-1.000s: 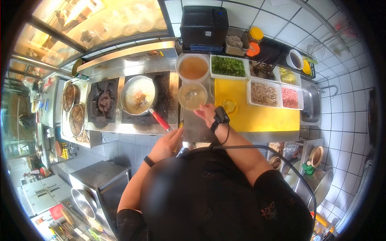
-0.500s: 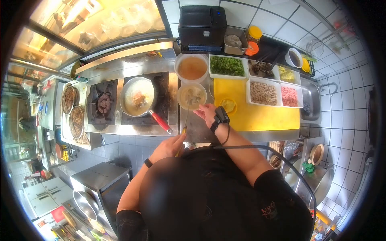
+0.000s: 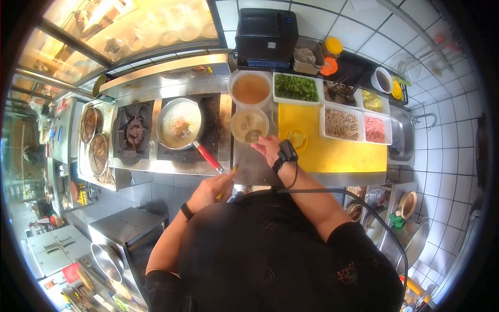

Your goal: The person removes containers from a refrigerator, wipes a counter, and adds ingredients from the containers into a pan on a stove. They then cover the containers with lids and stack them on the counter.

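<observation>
Left hand (image 3: 210,188): closed on ladle (image 3: 253,137), bowl dipped in broth tub (image 3: 233,120); right hand (image 3: 267,147): braced at tub rim, steadying it, grip unclear

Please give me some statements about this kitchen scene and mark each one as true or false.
1. The left hand grips a ladle with a yellow handle. True.
2. The pan with the red handle stands on the yellow cutting board. False: it stands on the stove.
3. The right hand touches the small bowl. True.
4. The chopped greens lie left of the stove. False: they lie right of the large bowl of broth, behind the cutting board.
</observation>
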Demonstrator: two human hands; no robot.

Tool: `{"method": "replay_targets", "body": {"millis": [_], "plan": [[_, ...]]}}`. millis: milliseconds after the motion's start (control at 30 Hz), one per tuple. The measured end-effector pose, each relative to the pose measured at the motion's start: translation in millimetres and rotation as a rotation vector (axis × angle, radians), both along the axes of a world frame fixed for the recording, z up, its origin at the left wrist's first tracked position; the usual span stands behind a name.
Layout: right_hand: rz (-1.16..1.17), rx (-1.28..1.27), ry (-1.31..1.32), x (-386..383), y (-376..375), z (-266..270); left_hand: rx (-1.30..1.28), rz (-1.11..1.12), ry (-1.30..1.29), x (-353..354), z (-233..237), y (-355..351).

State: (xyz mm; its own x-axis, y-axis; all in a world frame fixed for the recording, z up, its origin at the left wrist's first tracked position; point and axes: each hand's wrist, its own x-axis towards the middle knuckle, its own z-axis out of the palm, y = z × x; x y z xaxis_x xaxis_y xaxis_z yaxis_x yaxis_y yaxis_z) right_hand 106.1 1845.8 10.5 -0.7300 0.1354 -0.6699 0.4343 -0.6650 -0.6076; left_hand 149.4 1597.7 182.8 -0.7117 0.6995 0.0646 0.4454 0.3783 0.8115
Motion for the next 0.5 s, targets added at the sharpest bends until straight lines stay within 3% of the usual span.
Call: {"method": "replay_targets", "body": {"millis": [167, 233, 367, 433, 500], "plan": [[0.024, -0.042, -0.005, 0.5, 3.7, -12.4, 0.082, 0.165, -0.110, -2.3, 0.3, -7.8], [0.020, -0.071, 0.004, 0.1, 7.2, -15.1, 0.180, 0.363, -0.281, -2.6, 8.1, -7.9], [0.030, -0.137, -0.090, 15.4, 22.3, 6.3, 0.318, 0.432, -0.209, -12.6, 22.4, 6.6], [0.138, 0.054, -0.046, 28.8, 39.0, 14.9, 0.410, 0.412, -0.259, -25.6, 23.8, 24.9], [0.116, 0.104, -0.004, 35.2, 61.0, 20.5, 0.327, 0.368, -0.207, -42.4, 27.3, 50.3]]}}
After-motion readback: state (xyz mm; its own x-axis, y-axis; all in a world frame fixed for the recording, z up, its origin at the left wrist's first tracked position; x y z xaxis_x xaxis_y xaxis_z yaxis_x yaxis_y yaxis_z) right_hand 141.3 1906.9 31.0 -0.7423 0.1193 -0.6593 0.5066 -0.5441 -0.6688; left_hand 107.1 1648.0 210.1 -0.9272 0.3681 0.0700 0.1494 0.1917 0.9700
